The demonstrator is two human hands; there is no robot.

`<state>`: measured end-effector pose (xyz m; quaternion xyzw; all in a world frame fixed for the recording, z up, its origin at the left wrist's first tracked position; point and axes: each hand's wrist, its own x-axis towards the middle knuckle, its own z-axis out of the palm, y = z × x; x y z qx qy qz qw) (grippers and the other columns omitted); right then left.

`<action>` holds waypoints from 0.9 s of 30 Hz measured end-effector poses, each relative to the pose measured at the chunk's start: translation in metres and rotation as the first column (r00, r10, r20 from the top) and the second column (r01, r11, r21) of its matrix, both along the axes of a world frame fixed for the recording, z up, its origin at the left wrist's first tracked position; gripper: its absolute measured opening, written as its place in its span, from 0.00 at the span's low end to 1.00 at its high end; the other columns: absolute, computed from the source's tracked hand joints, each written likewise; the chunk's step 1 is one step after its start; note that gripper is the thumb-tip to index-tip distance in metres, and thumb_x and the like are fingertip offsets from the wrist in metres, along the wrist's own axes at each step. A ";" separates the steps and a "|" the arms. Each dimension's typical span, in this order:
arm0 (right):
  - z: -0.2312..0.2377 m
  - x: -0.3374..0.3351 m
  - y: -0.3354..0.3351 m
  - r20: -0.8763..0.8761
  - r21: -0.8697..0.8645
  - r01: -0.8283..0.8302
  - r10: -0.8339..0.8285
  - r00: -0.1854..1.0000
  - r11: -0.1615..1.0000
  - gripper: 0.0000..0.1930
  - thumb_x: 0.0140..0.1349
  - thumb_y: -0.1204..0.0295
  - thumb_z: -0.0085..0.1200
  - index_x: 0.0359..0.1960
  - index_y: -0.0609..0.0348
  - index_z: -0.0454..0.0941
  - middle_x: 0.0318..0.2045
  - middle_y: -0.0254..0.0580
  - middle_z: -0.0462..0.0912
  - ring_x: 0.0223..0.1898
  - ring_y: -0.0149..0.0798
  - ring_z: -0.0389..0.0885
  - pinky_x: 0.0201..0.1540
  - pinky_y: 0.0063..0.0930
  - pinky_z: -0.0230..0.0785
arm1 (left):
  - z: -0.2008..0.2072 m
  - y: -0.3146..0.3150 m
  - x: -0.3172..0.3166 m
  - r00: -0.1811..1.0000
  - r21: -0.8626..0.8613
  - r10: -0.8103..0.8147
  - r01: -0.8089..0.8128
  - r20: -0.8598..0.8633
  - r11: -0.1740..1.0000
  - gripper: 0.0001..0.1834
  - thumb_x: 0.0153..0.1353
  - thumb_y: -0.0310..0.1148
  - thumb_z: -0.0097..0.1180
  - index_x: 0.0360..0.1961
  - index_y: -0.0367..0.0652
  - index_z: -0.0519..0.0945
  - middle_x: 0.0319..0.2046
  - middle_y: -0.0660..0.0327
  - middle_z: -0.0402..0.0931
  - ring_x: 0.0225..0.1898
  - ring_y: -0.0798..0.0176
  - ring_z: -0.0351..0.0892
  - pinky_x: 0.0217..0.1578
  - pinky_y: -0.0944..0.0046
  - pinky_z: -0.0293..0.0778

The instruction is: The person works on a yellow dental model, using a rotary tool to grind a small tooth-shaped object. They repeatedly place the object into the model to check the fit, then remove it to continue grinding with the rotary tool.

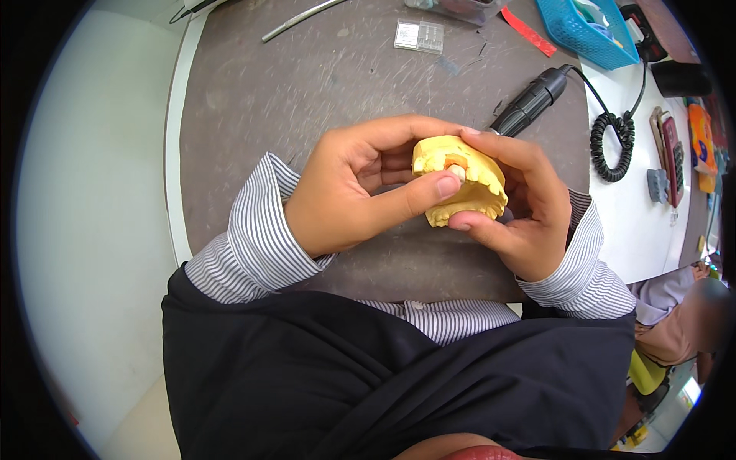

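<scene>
Yellow dental cast (477,162) is pinched between left hand (341,184) and right hand (543,211) — above brown tabletop (307,84).

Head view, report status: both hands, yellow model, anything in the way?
Left hand and right hand gripping yellow dental model. Left thumb at whitish tooth. Black handpiece just beyond right hand, contact unclear.

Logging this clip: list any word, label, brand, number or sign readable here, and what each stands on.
None reads clearly enough to quote.
Small clear case with a white label: print too small to read.
Orange packet: markings too small and blurred to read.
Yellow dental cast: no lettering visible.
Black handpiece: no legible text.
</scene>
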<state>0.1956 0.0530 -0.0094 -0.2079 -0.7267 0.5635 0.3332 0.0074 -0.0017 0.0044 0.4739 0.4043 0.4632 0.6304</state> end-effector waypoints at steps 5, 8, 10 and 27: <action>-0.001 0.004 -0.001 0.046 0.093 0.021 -0.025 0.999 0.995 0.29 0.45 0.73 0.65 0.51 0.62 0.68 0.39 0.46 0.77 0.39 0.37 0.80 0.40 0.23 0.73 | -0.001 0.000 0.000 0.983 0.214 0.056 -0.018 -0.176 0.977 0.18 0.57 0.27 0.53 0.48 0.32 0.70 0.39 0.52 0.76 0.42 0.62 0.77 0.44 0.67 0.73; -0.002 0.006 -0.001 0.083 0.238 -0.027 0.007 0.997 0.971 0.31 0.44 0.73 0.66 0.52 0.62 0.67 0.36 0.47 0.78 0.35 0.37 0.79 0.36 0.23 0.72 | -0.004 -0.001 0.000 0.951 0.375 0.129 -0.014 -0.282 0.927 0.16 0.56 0.27 0.54 0.46 0.32 0.72 0.36 0.50 0.77 0.39 0.61 0.79 0.40 0.68 0.75; 0.004 0.010 0.001 0.158 0.345 -0.095 0.042 0.986 0.934 0.34 0.44 0.72 0.66 0.54 0.65 0.63 0.36 0.47 0.77 0.38 0.37 0.79 0.39 0.23 0.71 | -0.004 -0.001 -0.001 0.936 0.428 0.151 0.000 -0.319 0.904 0.16 0.55 0.27 0.54 0.45 0.32 0.72 0.35 0.50 0.77 0.38 0.61 0.80 0.39 0.68 0.76; -0.003 0.003 -0.002 -0.016 -0.156 -0.081 0.080 0.997 0.984 0.28 0.50 0.79 0.60 0.53 0.67 0.62 0.46 0.50 0.73 0.46 0.37 0.76 0.48 0.25 0.72 | -0.015 0.002 0.000 0.996 0.069 0.043 -0.038 -0.077 0.997 0.19 0.55 0.30 0.58 0.47 0.32 0.72 0.39 0.52 0.76 0.41 0.62 0.78 0.44 0.67 0.74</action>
